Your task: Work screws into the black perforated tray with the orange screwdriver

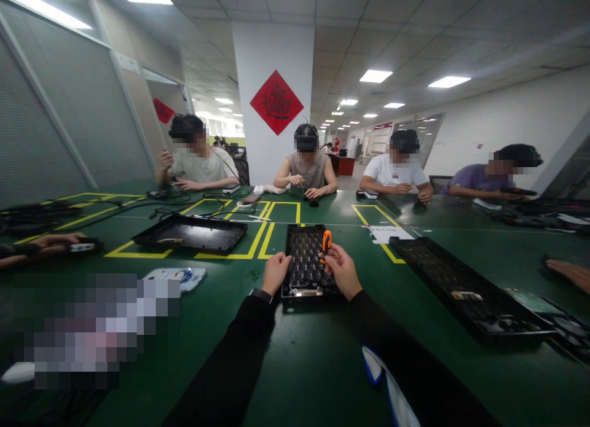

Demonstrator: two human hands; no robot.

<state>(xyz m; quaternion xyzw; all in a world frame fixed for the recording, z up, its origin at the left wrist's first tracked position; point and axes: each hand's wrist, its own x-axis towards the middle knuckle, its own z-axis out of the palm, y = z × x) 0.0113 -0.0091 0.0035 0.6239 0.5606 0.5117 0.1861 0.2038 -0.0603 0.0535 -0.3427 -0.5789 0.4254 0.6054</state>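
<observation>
A black open case (pixel 306 255) with rows of small parts inside lies in front of me on the green table. My left hand (pixel 276 272), fingers curled, grips its left edge. At its right side my right hand (pixel 343 270) is closed round an orange-handled tool (pixel 327 242), which stands roughly upright over the case. The tool's lower end is too small to make out. A light metallic strip (pixel 308 293) runs along the case's near end.
Black trays lie left (pixel 193 233) and right (pixel 465 292) on the green table (pixel 318 365). Cables (pixel 32 217) and a clear packet (pixel 179 278) are at left. A white-blue item (pixel 391 390) is near my right sleeve. Several people sit opposite; other people's hands show at both sides.
</observation>
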